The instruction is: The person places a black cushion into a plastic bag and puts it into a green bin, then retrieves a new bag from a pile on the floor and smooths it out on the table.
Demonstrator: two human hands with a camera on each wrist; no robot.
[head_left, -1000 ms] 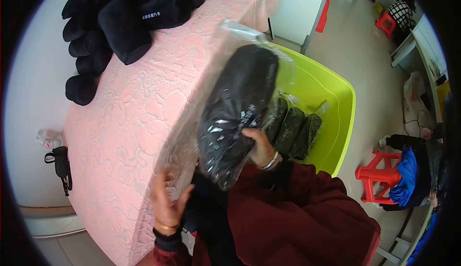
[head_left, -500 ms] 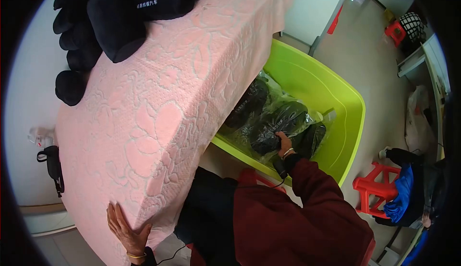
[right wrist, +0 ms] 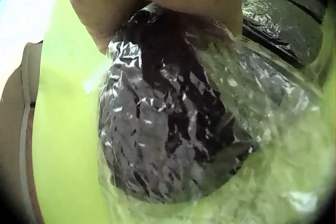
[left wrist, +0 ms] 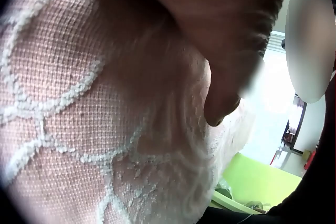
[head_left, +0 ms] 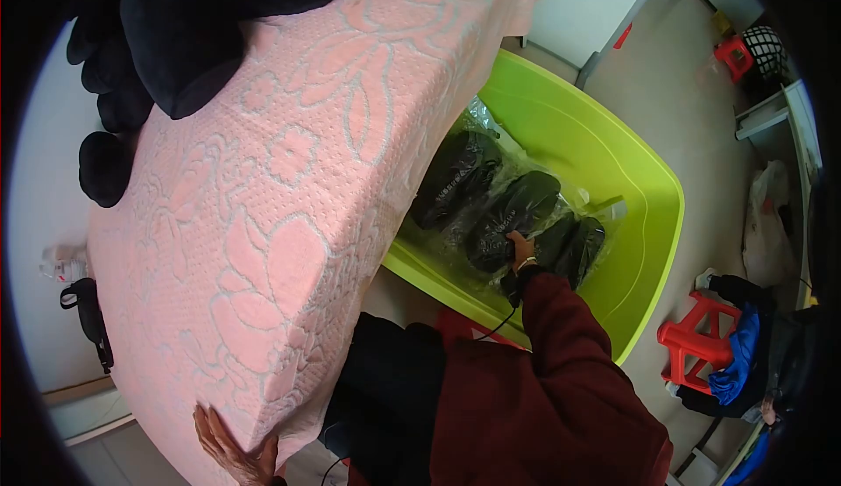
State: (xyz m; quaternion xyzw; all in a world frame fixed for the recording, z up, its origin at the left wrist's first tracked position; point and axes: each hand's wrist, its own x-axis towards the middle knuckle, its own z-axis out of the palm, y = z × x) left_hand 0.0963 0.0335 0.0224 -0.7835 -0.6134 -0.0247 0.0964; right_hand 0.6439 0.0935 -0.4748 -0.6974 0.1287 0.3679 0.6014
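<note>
Inside the lime green bin [head_left: 644, 197], my right hand [head_left: 523, 249] grips a black cushion [head_left: 515, 210] in a clear plastic bag. White lettering shows on its side. In the right wrist view the cushion's rounded end [right wrist: 168, 140] bulges out below the hand, under crinkled plastic. Bagged black cushions lie on both sides of it, one [head_left: 451, 179] at the left and another [head_left: 585, 245] at the right. My left hand [head_left: 229, 451] rests with fingers extended on the pink patterned cover [head_left: 272, 284], at its near corner.
Unbagged black cushions [head_left: 175, 39] are heaped at the far left of the pink cover. A red stool [head_left: 696, 337] with blue cloth stands right of the bin. A black strapped item [head_left: 85, 319] and a plastic bottle [head_left: 63, 264] are at the left.
The bagged cushion came down from above the pink cover's edge into the bin with my right hand. My left hand moved back onto the cover. Lately the view has shifted slightly.
</note>
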